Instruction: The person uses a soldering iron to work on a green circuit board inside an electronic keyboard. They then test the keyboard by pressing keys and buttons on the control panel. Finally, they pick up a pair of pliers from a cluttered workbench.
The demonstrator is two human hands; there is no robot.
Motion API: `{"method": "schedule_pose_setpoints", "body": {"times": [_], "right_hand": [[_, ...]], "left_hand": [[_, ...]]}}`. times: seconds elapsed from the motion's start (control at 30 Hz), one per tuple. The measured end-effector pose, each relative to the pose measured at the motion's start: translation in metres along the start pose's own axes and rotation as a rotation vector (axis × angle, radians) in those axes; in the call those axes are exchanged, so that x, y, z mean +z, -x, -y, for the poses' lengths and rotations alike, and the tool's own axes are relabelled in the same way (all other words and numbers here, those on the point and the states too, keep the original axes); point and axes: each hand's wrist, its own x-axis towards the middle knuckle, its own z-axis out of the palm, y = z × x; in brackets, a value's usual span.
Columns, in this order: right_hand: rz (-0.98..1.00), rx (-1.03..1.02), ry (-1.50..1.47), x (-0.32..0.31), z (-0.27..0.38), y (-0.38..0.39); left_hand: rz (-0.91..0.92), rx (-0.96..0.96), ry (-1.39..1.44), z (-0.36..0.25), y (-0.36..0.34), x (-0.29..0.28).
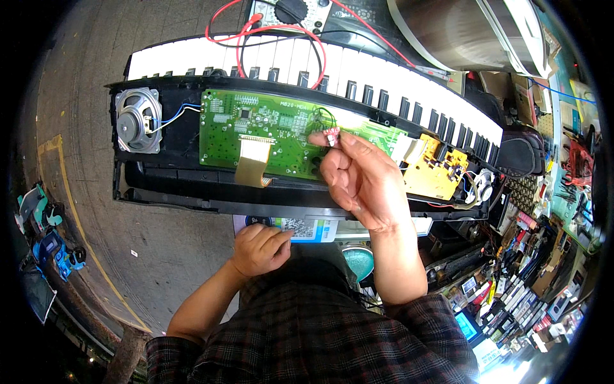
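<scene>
An opened electronic keyboard (185,168) lies across the view, its key row on the far side. A long green circuit board (220,137) is exposed in its body. My right hand (368,169) is raised over that board, thumb and index finger pinching a small red circuit board (332,134). Thin dark wires (325,114) run from the small piece down to the green board. My left hand (261,248) is curled closed at the keyboard's near side, beside a printed card (307,229) with a square code. Nothing shows in its fingers.
A round speaker (136,121) sits at the left end; a flat ribbon cable (254,163) folds over the green board. Right of it is a yellow circuit board (435,169). A multimeter (291,14) with red and black leads stands beyond the keys. Cluttered goods (511,301) fill the right.
</scene>
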Motion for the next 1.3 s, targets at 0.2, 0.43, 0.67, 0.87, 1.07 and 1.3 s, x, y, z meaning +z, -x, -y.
{"method": "schedule_pose_setpoints", "body": {"times": [0.2,0.43,0.67,0.87,1.07,1.3], "right_hand": [[-0.005,0.004,-0.017,0.003,0.0,0.0],[-0.091,-0.017,0.144,0.006,0.0,0.001],[-0.243,-0.076,0.393,0.022,0.004,0.001],[-0.391,-0.296,0.747,0.026,-0.004,0.013],[-0.345,-0.319,0.616,0.029,-0.015,0.011],[-0.231,-0.206,0.355,0.017,-0.014,0.008]], "left_hand": [[-0.005,0.003,-0.004,0.0,-0.001,0.0],[-0.01,0.001,-0.007,-0.001,-0.001,0.001],[-0.007,-0.006,-0.005,-0.001,-0.001,0.001],[-0.02,0.002,0.002,-0.001,-0.001,0.002],[-0.009,-0.003,0.002,-0.001,-0.001,0.002],[-0.01,-0.002,0.005,-0.001,-0.002,0.002]]}}
